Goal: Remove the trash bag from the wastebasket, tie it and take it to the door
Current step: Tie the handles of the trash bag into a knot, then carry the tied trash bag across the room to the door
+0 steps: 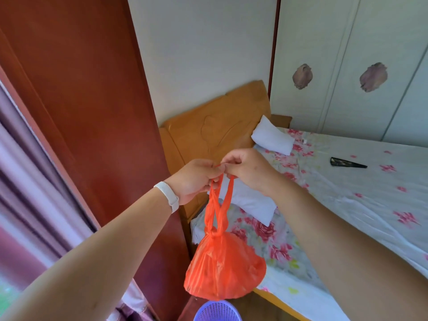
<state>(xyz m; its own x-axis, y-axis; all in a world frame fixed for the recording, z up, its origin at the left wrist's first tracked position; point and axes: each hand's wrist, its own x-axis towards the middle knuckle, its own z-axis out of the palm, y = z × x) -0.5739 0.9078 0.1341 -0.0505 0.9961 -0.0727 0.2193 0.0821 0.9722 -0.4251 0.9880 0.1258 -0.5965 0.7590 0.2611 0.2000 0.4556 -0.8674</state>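
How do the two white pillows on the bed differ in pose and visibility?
The far pillow leans tilted against the headboard and shows whole; the near pillow lies flatter on the floral sheet, partly hidden behind the right hand and the orange bag. Both are plain white.

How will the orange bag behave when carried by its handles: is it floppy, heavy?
The orange bag is probably floppy: its thin plastic creases and sags below the knot. It seems light, since the left hand and right hand hold it by fingertips only.
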